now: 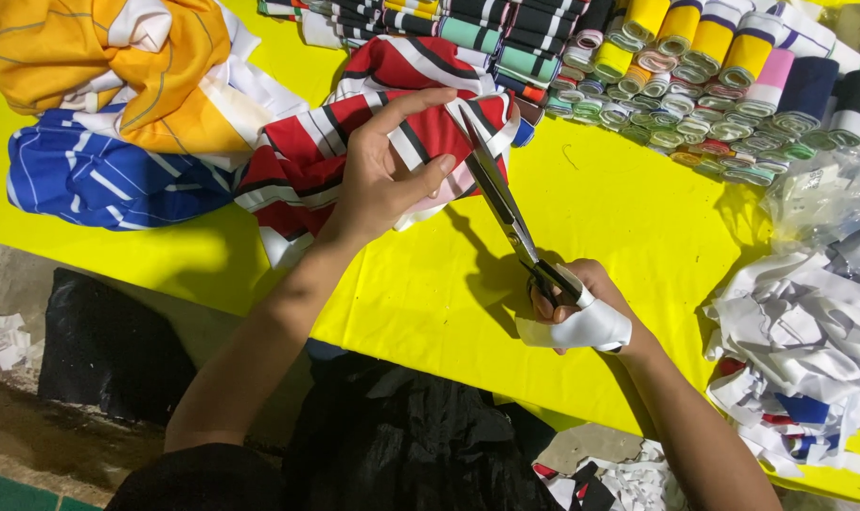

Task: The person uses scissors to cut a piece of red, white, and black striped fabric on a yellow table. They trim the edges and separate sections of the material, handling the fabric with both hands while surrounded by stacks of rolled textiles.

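My left hand (384, 173) pinches the edge of a red, white and black striped fabric piece (307, 151) lying on the yellow table cover (591, 208). My right hand (581, 308), with a white cloth wrap around the fingers, grips the handles of large metal scissors (501, 203). The scissor blades point up and left, and their tips reach the fabric edge right beside my left thumb. The blades look nearly closed on the cloth.
Orange-and-white (98, 57) and blue-striped (98, 175) fabrics lie at the left. Rolled striped ribbing bands (704, 66) in several colours fill the top right. A heap of white offcuts (799, 341) sits at the right, by clear plastic (823, 194). A black bag (420, 435) hangs below the table edge.
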